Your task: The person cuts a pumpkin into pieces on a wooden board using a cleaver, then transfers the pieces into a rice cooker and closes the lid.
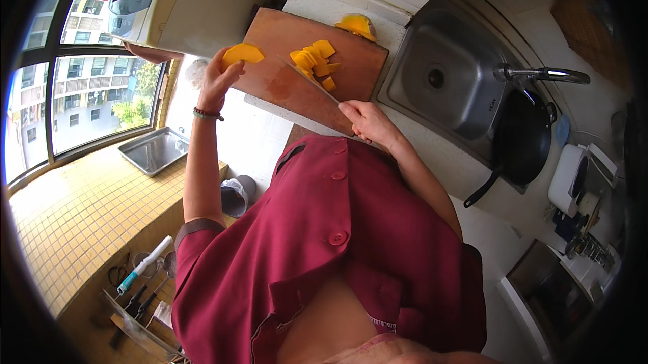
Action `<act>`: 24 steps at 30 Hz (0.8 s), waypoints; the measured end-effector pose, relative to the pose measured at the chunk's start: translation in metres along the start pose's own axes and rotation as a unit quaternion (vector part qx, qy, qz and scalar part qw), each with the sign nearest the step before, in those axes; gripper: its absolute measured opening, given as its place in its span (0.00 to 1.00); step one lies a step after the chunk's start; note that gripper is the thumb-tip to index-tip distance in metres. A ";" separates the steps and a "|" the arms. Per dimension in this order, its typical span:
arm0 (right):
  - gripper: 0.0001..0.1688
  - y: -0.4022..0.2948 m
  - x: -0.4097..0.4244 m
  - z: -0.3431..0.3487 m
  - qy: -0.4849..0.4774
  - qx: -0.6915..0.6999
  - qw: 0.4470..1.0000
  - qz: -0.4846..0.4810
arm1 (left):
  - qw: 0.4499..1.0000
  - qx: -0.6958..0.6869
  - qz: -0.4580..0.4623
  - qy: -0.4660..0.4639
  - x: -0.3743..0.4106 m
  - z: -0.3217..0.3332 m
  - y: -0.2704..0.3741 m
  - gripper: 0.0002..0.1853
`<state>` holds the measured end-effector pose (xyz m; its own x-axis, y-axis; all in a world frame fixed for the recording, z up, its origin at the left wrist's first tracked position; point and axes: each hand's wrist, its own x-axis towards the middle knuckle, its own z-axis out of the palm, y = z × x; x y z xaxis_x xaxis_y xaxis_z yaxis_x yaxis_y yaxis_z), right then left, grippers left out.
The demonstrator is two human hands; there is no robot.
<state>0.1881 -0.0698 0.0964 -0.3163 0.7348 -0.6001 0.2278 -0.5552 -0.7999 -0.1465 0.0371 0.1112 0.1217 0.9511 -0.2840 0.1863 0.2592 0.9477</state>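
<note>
My left hand [219, 76] is raised at the left end of a reddish-brown cutting board [273, 35], holding a flat slice of orange-fleshed squash [244, 54] between thumb and fingers. Around a knife's handle, mostly hidden by the fingers, my right hand [368, 120] is closed near the board's front edge. The knife blade [311, 77] points up and left over the board, beside a cluster of cut squash pieces [314, 60]. A larger chunk of squash [356, 25] lies at the board's far edge, on the side towards the wall.
Right of the board is a stainless steel sink [435, 106] with a faucet [547, 74]. A black wok [521, 136] rests at its near right corner. On the tiled ledge at left stands a metal tray [156, 150]. A lined bin [237, 196] is on the floor.
</note>
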 end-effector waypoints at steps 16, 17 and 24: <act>0.31 0.008 -0.015 0.014 0.057 -0.096 0.994 -0.021 | 0.846 0.433 0.302 0.069 -0.033 0.070 -0.087 0.20; 0.31 0.007 -0.016 0.021 0.078 -0.121 0.989 -0.040 | 0.850 0.422 0.303 0.089 -0.031 0.073 -0.091 0.18; 0.32 -0.020 -0.023 0.036 0.085 -0.200 0.974 -0.055 | 0.855 0.378 0.328 0.136 -0.015 0.100 -0.093 0.07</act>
<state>0.1578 -0.0894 0.1265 -0.2088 0.8540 -0.4765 0.5534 -0.2985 -0.7776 -0.0685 -0.0177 0.0123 0.2287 0.8808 0.4146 0.7543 -0.4296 0.4965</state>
